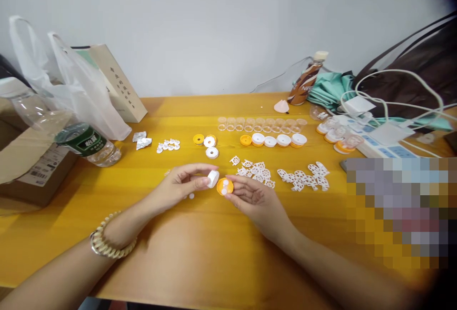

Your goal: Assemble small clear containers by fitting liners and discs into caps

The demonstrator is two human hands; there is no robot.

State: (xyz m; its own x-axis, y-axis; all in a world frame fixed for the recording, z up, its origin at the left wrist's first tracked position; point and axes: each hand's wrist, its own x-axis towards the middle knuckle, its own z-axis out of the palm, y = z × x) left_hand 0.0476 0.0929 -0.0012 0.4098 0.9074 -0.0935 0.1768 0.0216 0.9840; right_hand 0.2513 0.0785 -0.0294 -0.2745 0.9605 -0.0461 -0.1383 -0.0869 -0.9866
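Note:
Between the thumb and fingers of my left hand (180, 184) is a white round plastic cap (213, 179), tilted on its side. My right hand (257, 200) pinches an orange round plastic cap (220, 188) by its edge, with a few small white discs (225, 184) lying inside it. The two caps are close together above the table. A loose white disc (192, 196) lies on the table below my left hand. Just beyond my right hand is a pile of white spoked wheel pieces (255, 172). Behind my hands sit some white and orange caps (212, 152).
Clear cups (262, 125) stand in a row at the back, with more white and orange caps (283, 140) in front. Small white parts (167, 145) lie left. A water bottle (85, 143) and cardboard box (43, 172) flank the left; a power strip (385, 143) is at right.

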